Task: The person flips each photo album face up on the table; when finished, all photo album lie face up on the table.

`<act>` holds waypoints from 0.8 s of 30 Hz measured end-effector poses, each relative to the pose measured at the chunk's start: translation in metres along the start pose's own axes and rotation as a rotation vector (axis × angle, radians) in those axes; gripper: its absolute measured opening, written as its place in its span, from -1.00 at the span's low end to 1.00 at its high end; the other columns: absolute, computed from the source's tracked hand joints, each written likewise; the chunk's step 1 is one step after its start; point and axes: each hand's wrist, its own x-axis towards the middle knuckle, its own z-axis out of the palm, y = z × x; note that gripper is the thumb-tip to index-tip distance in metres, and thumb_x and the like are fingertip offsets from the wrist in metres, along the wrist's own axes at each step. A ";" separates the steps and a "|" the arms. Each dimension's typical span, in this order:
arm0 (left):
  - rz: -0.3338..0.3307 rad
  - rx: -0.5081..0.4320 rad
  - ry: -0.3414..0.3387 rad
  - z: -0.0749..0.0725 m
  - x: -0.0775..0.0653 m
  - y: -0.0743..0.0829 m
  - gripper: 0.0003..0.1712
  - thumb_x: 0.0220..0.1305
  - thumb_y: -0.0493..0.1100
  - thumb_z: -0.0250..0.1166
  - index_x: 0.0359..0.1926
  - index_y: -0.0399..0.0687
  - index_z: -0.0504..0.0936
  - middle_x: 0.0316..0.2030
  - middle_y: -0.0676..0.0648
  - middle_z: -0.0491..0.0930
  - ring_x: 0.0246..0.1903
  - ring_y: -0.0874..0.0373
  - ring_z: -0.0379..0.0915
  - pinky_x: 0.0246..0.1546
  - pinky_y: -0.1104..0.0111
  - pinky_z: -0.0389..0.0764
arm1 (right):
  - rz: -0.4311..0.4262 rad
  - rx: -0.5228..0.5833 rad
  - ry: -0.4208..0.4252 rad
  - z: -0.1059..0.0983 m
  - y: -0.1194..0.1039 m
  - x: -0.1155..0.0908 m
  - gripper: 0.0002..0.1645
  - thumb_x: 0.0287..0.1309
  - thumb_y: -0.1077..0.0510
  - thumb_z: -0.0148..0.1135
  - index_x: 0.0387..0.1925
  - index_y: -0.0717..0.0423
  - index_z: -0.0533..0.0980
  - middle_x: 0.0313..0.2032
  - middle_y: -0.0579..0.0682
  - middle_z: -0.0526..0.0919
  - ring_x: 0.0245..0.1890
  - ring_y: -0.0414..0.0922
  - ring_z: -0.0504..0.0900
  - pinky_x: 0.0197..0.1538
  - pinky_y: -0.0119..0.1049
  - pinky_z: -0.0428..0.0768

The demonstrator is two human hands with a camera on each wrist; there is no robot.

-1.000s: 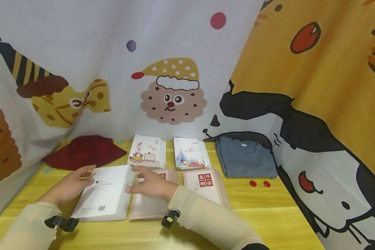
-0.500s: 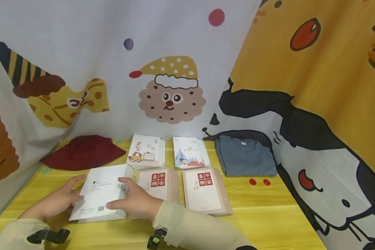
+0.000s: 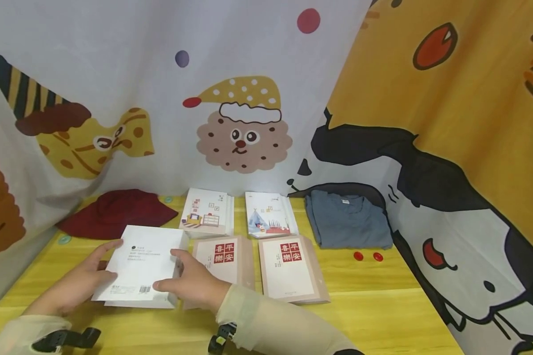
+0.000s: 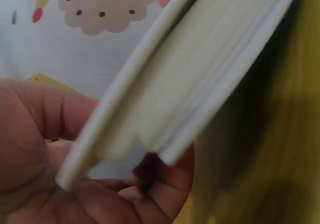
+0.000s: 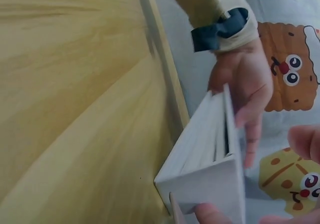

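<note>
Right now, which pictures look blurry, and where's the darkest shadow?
Head view: fairly sharp, tiny print on the white book unreadable; left wrist view: book blurred, darkest shadow beside it over the yellow table; right wrist view: slightly soft, table brighter.

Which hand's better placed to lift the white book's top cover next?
Left, probably. The left hand is at the open page edge of the white book, where the covers part; the right hand is at the closed spine.

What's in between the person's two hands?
A thick white book, barcode side facing up, lies between the left hand and the right hand. The head view shows it.
</note>
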 end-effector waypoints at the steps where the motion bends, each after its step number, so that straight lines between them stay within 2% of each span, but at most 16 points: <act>1: 0.020 -0.004 -0.003 0.000 -0.002 0.002 -0.12 0.50 -0.43 0.03 0.66 -0.23 -0.21 0.16 -0.54 0.41 -0.21 0.04 0.63 -0.29 0.26 0.72 | 0.000 -0.004 -0.004 0.000 0.001 0.001 0.01 0.11 -0.07 0.57 0.55 -0.22 0.31 0.45 0.00 0.46 0.43 -0.06 0.44 0.46 -0.08 0.43; 7: 0.067 0.005 0.028 0.001 -0.013 0.017 -0.25 0.55 -0.36 0.07 0.64 -0.28 0.01 0.28 -0.49 0.37 -0.25 0.10 0.65 -0.30 0.29 0.72 | -0.007 -0.038 0.010 0.004 0.001 0.004 -0.01 0.10 0.09 0.59 0.53 -0.29 0.34 0.42 -0.08 0.50 0.36 -0.18 0.47 0.45 -0.18 0.43; 12: 0.078 -0.011 0.039 0.002 -0.016 0.027 -0.28 0.56 -0.32 0.11 0.64 -0.17 0.10 0.31 -0.47 0.35 -0.29 0.08 0.68 -0.31 0.28 0.73 | -0.037 -0.121 0.018 0.005 0.004 0.008 0.01 0.09 0.16 0.59 0.53 -0.31 0.35 0.42 -0.13 0.51 0.35 -0.24 0.46 0.45 -0.25 0.41; 15: 0.105 -0.001 0.045 0.004 -0.019 0.032 -0.29 0.57 -0.32 0.10 0.63 -0.22 0.11 0.33 -0.52 0.31 -0.32 0.10 0.67 -0.33 0.30 0.73 | -0.074 -0.200 0.037 0.003 0.004 0.010 -0.04 0.07 0.14 0.59 0.50 -0.23 0.40 0.28 -0.13 0.57 0.23 -0.30 0.49 0.34 -0.34 0.46; 19: 0.122 0.067 0.060 0.008 -0.023 0.043 -0.28 0.56 -0.34 0.10 0.61 -0.31 0.09 0.42 -0.57 0.18 -0.27 0.19 0.62 -0.32 0.34 0.70 | -0.136 -0.301 0.072 0.000 0.001 0.010 -0.22 0.10 0.09 0.60 0.37 -0.11 0.54 0.02 -0.15 0.58 -0.02 -0.36 0.47 0.13 -0.45 0.50; 21: 0.131 0.097 0.061 0.010 -0.024 0.049 -0.28 0.55 -0.34 0.11 0.61 -0.28 0.11 0.42 -0.56 0.20 -0.24 0.21 0.61 -0.30 0.35 0.70 | -0.168 -0.323 0.069 -0.002 0.000 0.009 -0.28 0.13 0.04 0.59 0.34 -0.08 0.57 -0.01 -0.18 0.57 -0.08 -0.37 0.46 0.05 -0.48 0.51; 24: 0.167 0.145 0.064 0.012 -0.025 0.055 -0.29 0.54 -0.34 0.12 0.61 -0.26 0.13 0.36 -0.56 0.29 -0.20 0.22 0.59 -0.31 0.35 0.70 | -0.204 -0.288 0.031 -0.006 -0.002 0.007 -0.28 0.17 -0.03 0.58 0.36 -0.11 0.57 0.02 -0.22 0.59 -0.14 -0.37 0.49 -0.05 -0.49 0.54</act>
